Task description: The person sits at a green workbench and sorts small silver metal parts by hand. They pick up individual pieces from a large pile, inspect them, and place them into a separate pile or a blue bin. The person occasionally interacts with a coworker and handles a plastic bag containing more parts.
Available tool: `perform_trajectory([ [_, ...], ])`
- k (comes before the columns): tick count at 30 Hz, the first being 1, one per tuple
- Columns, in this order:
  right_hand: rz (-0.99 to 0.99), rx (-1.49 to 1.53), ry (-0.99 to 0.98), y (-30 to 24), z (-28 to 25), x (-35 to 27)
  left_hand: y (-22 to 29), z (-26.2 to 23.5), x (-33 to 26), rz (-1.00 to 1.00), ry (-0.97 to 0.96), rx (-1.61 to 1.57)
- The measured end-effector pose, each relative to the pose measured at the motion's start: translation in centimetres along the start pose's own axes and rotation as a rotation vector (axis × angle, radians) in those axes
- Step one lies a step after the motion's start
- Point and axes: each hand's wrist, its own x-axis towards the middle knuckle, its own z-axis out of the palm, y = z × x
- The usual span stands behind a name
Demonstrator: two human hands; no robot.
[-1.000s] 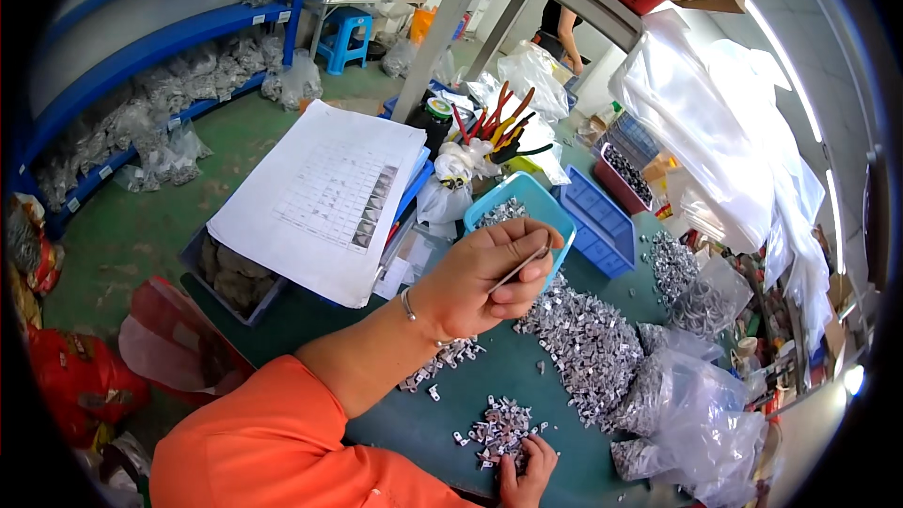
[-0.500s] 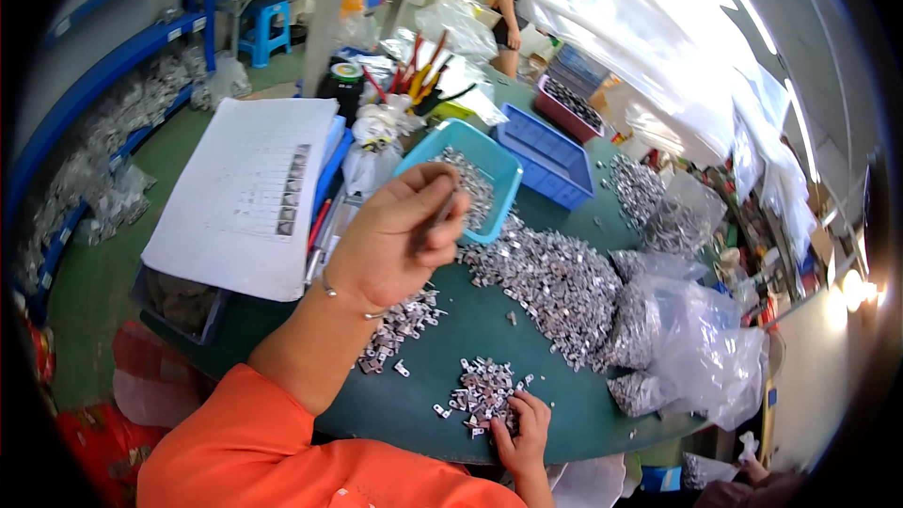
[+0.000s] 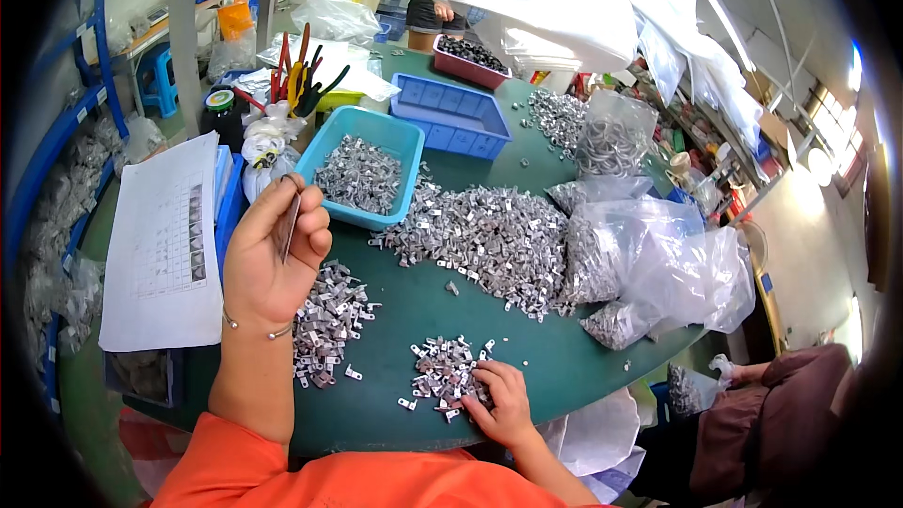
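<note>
My left hand (image 3: 273,263) is raised above the table's left side. Its thumb and fingers are closed on a thin, flat, dark metal piece (image 3: 289,229), seen nearly edge-on. My right hand (image 3: 503,404) lies low at the near edge, its thumb and fingers apart against a small pile of metal brackets (image 3: 442,372). These are small bent silvery pieces with holes. A second bracket pile (image 3: 329,320) lies beside my left forearm. A much larger bracket heap (image 3: 499,245) spreads over the middle of the green table (image 3: 395,306).
A teal bin (image 3: 411,155) of brackets stands behind my left hand, next to a blue bin (image 3: 451,113). Printed sheets (image 3: 160,245) lie left, near pliers (image 3: 301,80). Plastic bags of metal parts (image 3: 640,254) sit right. Another person's sleeve (image 3: 790,404) shows at lower right.
The view has swung to the right, so the table contents sit further left. My left hand still holds the flat piece, now more upright. My right hand stays at the small pile.
</note>
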Motion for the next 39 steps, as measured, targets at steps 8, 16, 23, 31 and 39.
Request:
perform_trajectory([
  [8,0.023,0.008,-0.02,0.0,-0.2,0.0,-0.4,-0.7,0.6,-0.087,0.058,0.032],
  [16,0.028,0.006,-0.02,-0.1,-0.3,0.0,-1.6,-0.6,0.6,-0.137,0.023,0.046],
  [23,0.032,0.022,-0.011,0.0,-0.3,0.1,-3.2,-0.5,0.5,-0.151,-0.061,0.169],
  [31,0.037,0.028,-0.01,0.0,-0.4,0.2,-4.6,-1.3,1.5,-0.061,-0.082,0.183],
  [39,0.052,0.035,-0.011,0.0,-0.2,0.1,-4.8,-1.5,2.0,-0.166,0.051,-0.069],
])
